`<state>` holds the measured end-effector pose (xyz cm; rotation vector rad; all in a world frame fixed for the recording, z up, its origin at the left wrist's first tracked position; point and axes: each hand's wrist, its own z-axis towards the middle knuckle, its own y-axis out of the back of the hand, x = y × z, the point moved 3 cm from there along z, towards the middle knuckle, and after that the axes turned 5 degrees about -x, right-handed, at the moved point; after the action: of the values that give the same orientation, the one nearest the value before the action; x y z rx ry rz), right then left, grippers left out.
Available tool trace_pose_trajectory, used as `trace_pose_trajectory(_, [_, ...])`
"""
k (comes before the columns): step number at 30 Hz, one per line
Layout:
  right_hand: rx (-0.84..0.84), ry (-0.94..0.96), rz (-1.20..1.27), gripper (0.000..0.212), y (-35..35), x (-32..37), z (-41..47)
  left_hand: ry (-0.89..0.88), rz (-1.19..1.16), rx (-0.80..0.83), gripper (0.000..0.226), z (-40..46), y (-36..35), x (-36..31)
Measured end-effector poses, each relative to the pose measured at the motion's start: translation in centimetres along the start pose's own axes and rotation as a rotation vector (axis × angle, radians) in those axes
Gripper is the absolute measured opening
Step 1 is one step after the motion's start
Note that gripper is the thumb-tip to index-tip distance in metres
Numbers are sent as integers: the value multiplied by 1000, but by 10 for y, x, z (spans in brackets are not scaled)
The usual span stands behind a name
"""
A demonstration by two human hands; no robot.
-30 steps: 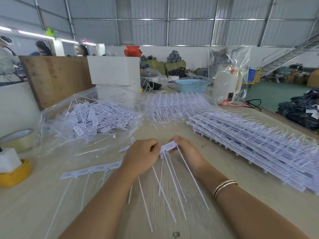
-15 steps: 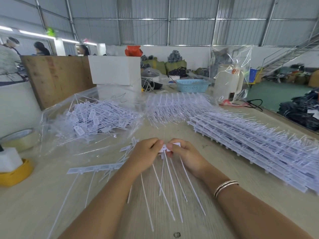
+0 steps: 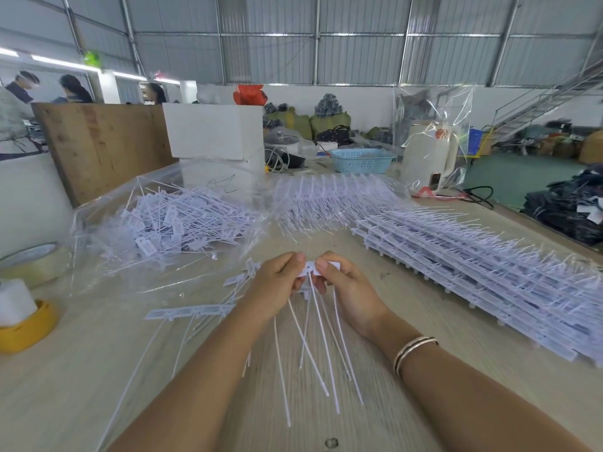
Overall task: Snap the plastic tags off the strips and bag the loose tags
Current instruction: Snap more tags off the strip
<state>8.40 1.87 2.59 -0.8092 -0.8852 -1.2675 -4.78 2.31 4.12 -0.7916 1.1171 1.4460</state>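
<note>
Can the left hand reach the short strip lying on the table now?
Probably yes, once freed: the short strip lies just left of the left hand with bare table between, but that hand now pinches the held strip together with the right hand.

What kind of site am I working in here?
Most likely a factory or warehouse packing floor: a corrugated metal roof on steel framing, stacked strips of white plastic tags on a long worktable, a clear bag of loose tags, and piled dark garments nearby.
</note>
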Motion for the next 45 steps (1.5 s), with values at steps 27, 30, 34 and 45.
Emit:
trace_pose_trajectory(27, [-78, -97, -222, 27, 1, 5, -3, -245, 787, -99, 36, -4, 8, -5])
trace_pose_trajectory(30, [17, -159, -174, 27, -3, 4, -3, -230, 760, -70, 36, -5, 7, -5])
trace_pose_trajectory(34, [86, -160, -190, 30, -4, 4, -3, -187, 736, -36, 37, -5, 6, -1])
trace_pose_trajectory(45, [-71, 14, -156, 25, -6, 13, -1, -2, 364, -74, 46, 1, 8, -4])
